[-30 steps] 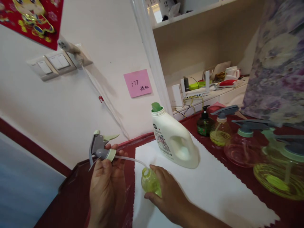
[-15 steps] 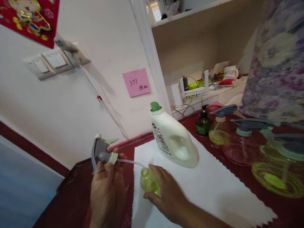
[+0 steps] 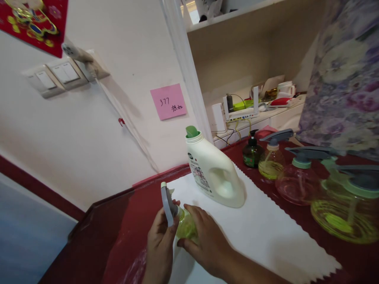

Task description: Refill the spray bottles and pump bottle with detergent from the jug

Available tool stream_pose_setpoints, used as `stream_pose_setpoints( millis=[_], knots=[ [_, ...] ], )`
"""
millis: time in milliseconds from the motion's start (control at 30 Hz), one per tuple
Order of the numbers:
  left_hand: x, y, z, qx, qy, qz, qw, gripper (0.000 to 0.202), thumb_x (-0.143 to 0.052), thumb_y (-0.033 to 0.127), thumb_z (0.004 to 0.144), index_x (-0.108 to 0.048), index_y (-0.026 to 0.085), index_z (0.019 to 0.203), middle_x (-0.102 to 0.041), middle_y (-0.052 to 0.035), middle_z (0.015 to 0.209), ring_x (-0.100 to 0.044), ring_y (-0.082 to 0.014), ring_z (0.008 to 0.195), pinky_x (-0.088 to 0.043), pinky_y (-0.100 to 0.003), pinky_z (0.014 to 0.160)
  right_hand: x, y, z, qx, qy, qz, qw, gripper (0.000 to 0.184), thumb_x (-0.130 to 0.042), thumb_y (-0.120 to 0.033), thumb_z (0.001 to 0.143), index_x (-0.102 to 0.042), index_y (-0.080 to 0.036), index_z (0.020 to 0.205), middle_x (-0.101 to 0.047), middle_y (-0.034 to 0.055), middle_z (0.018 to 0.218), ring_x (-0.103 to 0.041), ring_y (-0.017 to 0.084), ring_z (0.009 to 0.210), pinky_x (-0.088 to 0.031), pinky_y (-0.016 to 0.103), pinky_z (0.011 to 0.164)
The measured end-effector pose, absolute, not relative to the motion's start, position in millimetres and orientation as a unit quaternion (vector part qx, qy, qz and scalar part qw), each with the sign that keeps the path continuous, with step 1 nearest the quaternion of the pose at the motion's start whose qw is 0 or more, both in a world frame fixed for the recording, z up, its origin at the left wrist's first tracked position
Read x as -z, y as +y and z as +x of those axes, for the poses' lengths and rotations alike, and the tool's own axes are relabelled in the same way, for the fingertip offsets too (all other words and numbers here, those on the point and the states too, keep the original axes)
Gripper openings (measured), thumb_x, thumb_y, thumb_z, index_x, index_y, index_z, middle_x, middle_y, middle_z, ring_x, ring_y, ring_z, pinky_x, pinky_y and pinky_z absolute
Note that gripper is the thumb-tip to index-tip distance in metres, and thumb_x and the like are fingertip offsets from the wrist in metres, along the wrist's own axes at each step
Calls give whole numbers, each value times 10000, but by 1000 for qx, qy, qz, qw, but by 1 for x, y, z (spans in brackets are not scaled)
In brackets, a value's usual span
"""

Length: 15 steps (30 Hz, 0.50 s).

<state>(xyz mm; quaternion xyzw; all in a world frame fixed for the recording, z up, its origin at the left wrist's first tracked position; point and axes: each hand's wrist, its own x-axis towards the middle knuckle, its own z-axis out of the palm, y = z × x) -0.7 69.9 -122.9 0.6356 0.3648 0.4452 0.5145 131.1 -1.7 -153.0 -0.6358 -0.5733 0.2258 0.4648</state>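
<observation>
My left hand (image 3: 162, 236) is closed around the grey spray head (image 3: 168, 205), whose collar sits at the mouth of a small yellow-green bottle (image 3: 187, 228). The dip tube no longer shows outside the bottle. Wrapped round the bottle's right side is my right hand (image 3: 207, 240), keeping it on the white sheet (image 3: 260, 228). Whether the collar is threaded on, I cannot tell. Behind my hands stands a large pale green jug (image 3: 214, 169) with a handle and a green piece in its open mouth.
Along the right stand a dark pump bottle (image 3: 252, 152), a small yellow spray bottle (image 3: 271, 161), a pink one (image 3: 297, 181) and a large yellow one (image 3: 345, 217). A router (image 3: 241, 110) sits on the shelf behind. The wall (image 3: 118, 150) rises at the left.
My left hand has moved right with the spray head, bringing it to the bottle's mouth as the dip tube went inside. My right hand has kept its hold on the bottle.
</observation>
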Motion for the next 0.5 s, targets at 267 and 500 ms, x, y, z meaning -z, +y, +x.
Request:
stream_pose_setpoints(
  millis=[267, 500],
  knots=[
    [117, 70, 2, -433, 372, 661, 486, 431, -795, 477, 799, -724, 224, 1140, -734, -102, 1265, -671, -325, 1190, -555, -391, 988, 147, -5, 132, -234, -577, -632, 462, 787, -759, -258, 792, -452, -142, 1508, -523, 143, 1514, -469, 314, 1389, -366, 482, 1181],
    [120, 71, 1, -422, 371, 694, 450, 400, -750, 487, 833, -725, 227, 1135, -728, -103, 1271, -673, -320, 1169, -541, -403, 995, 144, -5, 134, -235, -580, -618, 476, 764, -756, -238, 798, -461, -159, 1498, -554, 120, 1479, -494, 291, 1346, -386, 462, 1153]
  ],
)
